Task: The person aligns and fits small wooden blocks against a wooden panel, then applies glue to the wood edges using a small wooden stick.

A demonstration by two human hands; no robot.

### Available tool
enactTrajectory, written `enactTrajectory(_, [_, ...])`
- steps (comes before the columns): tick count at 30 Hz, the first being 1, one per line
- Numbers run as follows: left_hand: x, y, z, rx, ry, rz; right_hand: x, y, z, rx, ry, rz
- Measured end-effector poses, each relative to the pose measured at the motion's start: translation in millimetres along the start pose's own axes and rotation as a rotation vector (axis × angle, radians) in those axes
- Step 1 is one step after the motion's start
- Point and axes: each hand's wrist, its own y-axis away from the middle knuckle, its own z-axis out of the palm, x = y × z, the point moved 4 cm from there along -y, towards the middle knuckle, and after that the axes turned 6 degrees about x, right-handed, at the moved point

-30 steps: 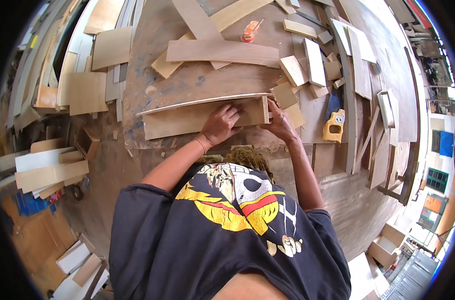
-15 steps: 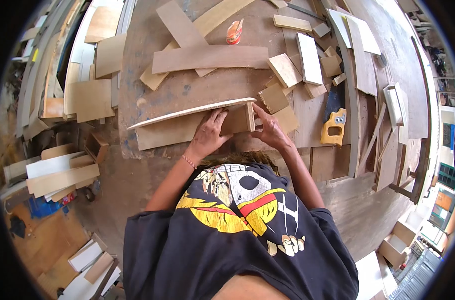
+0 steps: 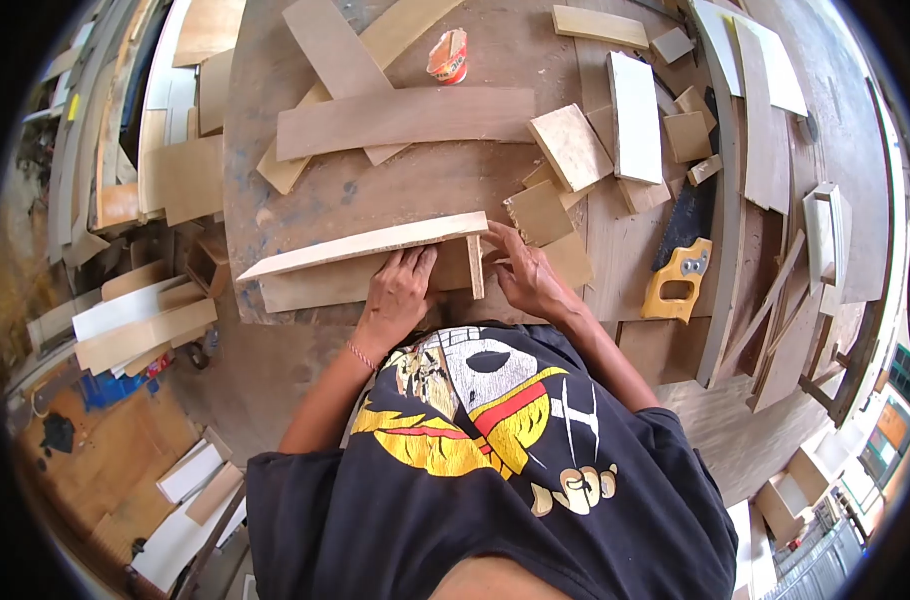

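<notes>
A long board (image 3: 365,246) stands on its edge along the near side of the workbench, over a flat brown board (image 3: 315,284). A short upright piece (image 3: 476,267) meets its right end at a corner. My left hand (image 3: 400,290) lies against the inner side of the long board, its fingertips partly hidden behind the top edge. My right hand (image 3: 527,272) is at the right of the corner, fingers bent and touching the end of the boards; whether it grips them is unclear.
Crossed planks (image 3: 405,118) and a red-and-white cup (image 3: 448,57) lie farther back. Wooden offcuts (image 3: 572,147), a white block (image 3: 635,118) and a yellow-handled saw (image 3: 677,283) are on the right. More boards (image 3: 145,325) are stacked at the lower left.
The long board's top face shows more as it leans over. Both hands and the joined boards appear lower and farther left, and the view has shifted too.
</notes>
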Motion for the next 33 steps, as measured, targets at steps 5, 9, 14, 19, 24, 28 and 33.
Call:
enactTrajectory(5, [3.1, -7.3, -11.3, -0.030, 0.134, -0.122, 2.1, -14.0, -4.3, 0.091, -0.036, -0.010])
enactTrajectory(9, [0.2, -7.0, -11.1, -0.004, 0.179, -0.211, 2.0, -27.9, -10.7, 0.124, -0.018, 0.000])
enactTrajectory(14, [-0.9, -7.5, -16.3, 0.077, 0.349, -0.366, -0.4, -43.1, -19.6, 0.049, -0.040, 0.098])
enactTrajectory(19, [2.7, -9.2, -17.9, 0.159, 0.364, -0.348, -6.6, -61.4, -26.1, 0.149, 0.205, -0.136])
enactTrajectory(24, [8.2, -6.9, -15.7, 0.201, 0.387, -0.391, 1.1, -78.9, -24.1, 0.179, 0.231, -0.185])
enactTrajectory(28, [9.8, -4.5, -14.3, 0.228, 0.376, -0.386, 8.8, -81.2, -20.2, 0.099, 0.109, 0.074])
enactTrajectory(33, [10.3, -2.2, -12.4, 0.254, 0.374, -0.399, -4.2, -85.7, -23.6, 0.071, 0.153, 0.162])
